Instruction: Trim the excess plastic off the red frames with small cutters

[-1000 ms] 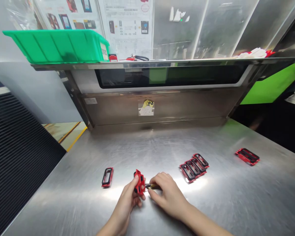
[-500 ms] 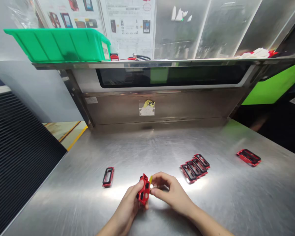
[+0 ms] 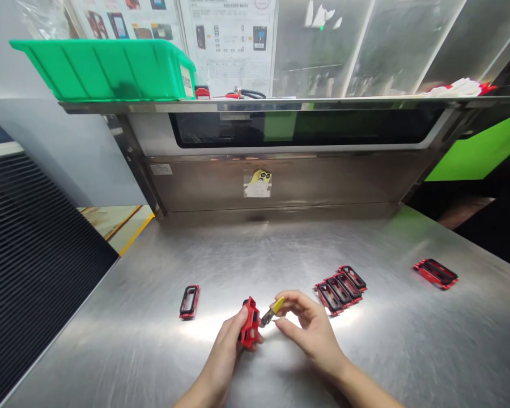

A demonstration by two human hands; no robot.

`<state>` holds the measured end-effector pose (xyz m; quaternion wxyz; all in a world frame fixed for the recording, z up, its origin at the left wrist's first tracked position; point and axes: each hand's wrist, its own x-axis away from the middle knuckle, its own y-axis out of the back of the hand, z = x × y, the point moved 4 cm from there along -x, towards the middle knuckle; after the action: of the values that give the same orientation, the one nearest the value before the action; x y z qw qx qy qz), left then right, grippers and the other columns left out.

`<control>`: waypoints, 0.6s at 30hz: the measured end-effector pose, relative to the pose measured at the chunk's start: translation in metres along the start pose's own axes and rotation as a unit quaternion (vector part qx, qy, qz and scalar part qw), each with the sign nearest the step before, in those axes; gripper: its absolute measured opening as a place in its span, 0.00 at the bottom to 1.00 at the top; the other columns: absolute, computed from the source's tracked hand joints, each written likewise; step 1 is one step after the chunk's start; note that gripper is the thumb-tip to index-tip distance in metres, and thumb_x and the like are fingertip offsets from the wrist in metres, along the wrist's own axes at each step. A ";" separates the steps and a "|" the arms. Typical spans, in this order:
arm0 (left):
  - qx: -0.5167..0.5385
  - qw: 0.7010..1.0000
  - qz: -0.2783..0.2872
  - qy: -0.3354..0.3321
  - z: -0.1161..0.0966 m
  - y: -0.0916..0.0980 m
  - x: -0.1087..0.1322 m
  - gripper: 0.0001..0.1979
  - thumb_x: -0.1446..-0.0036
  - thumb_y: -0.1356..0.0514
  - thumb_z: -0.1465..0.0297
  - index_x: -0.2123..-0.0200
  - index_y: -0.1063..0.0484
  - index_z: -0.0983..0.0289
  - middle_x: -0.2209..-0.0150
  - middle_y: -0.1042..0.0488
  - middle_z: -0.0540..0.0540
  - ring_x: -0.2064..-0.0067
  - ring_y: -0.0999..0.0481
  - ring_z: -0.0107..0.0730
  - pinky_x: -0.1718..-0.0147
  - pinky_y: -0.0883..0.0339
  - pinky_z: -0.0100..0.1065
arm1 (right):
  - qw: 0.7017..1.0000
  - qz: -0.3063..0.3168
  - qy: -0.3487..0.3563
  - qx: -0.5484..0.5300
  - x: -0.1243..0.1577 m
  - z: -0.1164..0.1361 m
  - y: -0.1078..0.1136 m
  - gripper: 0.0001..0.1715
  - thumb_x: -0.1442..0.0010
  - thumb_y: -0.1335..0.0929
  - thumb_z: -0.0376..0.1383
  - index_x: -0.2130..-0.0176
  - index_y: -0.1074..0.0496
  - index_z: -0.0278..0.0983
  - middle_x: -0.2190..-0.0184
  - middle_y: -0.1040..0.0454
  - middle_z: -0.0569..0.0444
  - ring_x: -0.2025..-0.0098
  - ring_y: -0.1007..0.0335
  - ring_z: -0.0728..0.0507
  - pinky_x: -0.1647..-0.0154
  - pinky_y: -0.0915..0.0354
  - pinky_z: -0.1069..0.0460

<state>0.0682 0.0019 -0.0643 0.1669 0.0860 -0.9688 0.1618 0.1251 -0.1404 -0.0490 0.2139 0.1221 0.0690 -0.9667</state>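
Note:
My left hand (image 3: 227, 354) grips a small red and black frame part (image 3: 250, 322), held on edge just above the steel table (image 3: 153, 340). Pinched in my right hand (image 3: 312, 331) is a small yellow-handled tool (image 3: 272, 311), its tip pointing at the red part's right side. To the left, one red frame part (image 3: 189, 301) lies flat on the table. A row of several red frame parts (image 3: 340, 288) lies to the right of my right hand, and a further red part (image 3: 436, 273) rests far right.
A green bin (image 3: 106, 69) stands on the shelf at upper left, with small tools (image 3: 242, 94) beside it and white cloth (image 3: 457, 88) at the shelf's right end. A black ribbed mat (image 3: 29, 255) borders the table's left edge. Instruction sheets hang on the back wall.
My right hand has lifted and turned the yellow tool so its handle sticks up and right, tip at the red part. The left hand has shifted the part slightly right.

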 end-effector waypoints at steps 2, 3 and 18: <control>-0.013 1.000 -0.010 0.005 0.003 0.000 0.001 0.30 0.53 0.44 0.42 0.75 0.29 0.67 0.76 0.30 0.54 0.71 0.33 0.35 0.66 0.42 0.34 | 0.999 0.028 0.029 0.011 0.004 0.005 -0.005 0.13 0.46 0.28 0.34 0.59 0.29 0.39 0.67 0.28 0.55 0.65 0.34 0.47 0.61 0.36 0.55; -0.013 1.000 -0.018 0.006 0.005 0.000 0.001 0.30 0.52 0.44 0.43 0.73 0.28 0.67 0.76 0.30 0.54 0.70 0.33 0.35 0.65 0.41 0.34 | 0.998 0.040 0.043 0.022 0.005 0.007 -0.008 0.13 0.46 0.28 0.34 0.59 0.29 0.39 0.67 0.28 0.55 0.65 0.34 0.47 0.61 0.36 0.55; -0.061 0.997 -0.054 -0.002 0.013 0.008 -0.004 0.29 0.54 0.44 0.42 0.72 0.30 0.65 0.73 0.32 0.52 0.67 0.36 0.35 0.65 0.41 0.34 | 0.972 0.052 0.171 0.150 0.010 0.026 -0.021 0.11 0.40 0.30 0.41 0.59 0.30 0.37 0.70 0.28 0.56 0.70 0.34 0.48 0.66 0.37 0.56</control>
<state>0.0667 0.0056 -0.0798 0.1786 0.1281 -0.9712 0.0925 0.1016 -0.1307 -0.0248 0.2283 0.3194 -0.0475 -0.9185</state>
